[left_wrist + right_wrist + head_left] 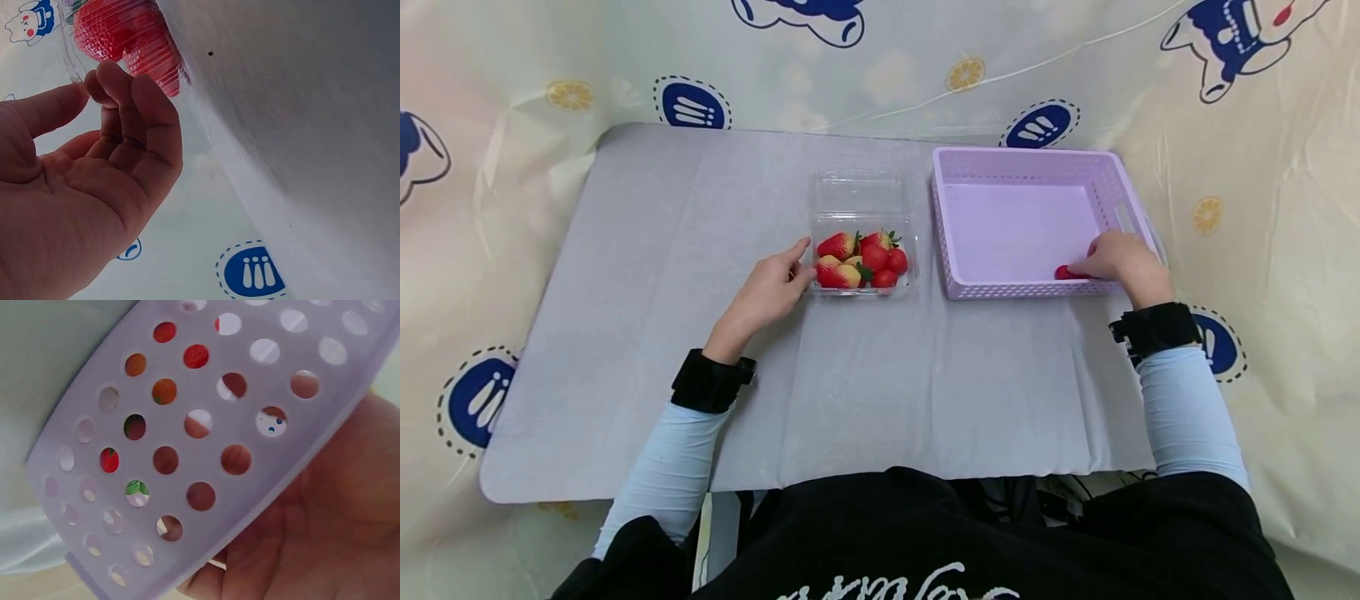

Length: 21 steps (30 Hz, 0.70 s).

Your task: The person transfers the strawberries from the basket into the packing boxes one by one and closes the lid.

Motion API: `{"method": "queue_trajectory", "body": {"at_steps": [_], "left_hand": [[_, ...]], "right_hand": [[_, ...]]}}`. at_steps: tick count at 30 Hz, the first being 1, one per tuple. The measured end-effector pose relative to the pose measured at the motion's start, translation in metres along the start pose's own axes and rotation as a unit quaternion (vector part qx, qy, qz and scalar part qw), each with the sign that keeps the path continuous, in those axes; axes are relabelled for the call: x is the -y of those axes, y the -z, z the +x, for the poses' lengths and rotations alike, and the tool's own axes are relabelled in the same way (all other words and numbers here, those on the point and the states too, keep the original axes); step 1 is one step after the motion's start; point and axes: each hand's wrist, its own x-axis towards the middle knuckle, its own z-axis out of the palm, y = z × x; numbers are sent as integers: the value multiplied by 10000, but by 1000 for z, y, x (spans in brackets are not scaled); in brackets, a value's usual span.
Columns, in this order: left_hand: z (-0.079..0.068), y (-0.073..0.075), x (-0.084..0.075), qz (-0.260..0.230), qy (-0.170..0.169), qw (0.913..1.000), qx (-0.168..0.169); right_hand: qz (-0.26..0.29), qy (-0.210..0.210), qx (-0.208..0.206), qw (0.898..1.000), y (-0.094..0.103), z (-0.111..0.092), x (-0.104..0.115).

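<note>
A clear plastic box (862, 218) stands on the table with its lid raised at the back, several red and yellowish strawberries (874, 257) inside. My left hand (769, 287) touches the box's left side with thumb and fingertips, its other fingers loosely bent in the left wrist view. Over at the right, my right hand (1116, 257) reaches into the lilac basket (1015, 218) and holds a red strawberry (1067, 272) low by the front wall. Red, orange and green patches of strawberry (195, 356) show through the wall's holes in the right wrist view; the fingertips are mostly hidden there.
Grey cloth covers the table (865, 392). A patterned curtain (910, 75) hangs behind and at both sides. The basket's perforated front wall (262, 394) rises between the right wrist camera and the fingers.
</note>
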Motion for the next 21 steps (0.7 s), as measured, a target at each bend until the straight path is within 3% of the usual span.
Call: {"method": "queue_trajectory", "body": {"at_steps": [6,13,21], "left_hand": [[0,0,0,-11,-25,10000,-37],[0,0,0,9,-61,10000,-26],[0,0,0,12,-27,10000,-17]], "right_hand": [[-237,461,296,9982,2,4,1],[-30,334,246,9991,0,5,3],[-224,547,289,9978,-2,9,5]]}}
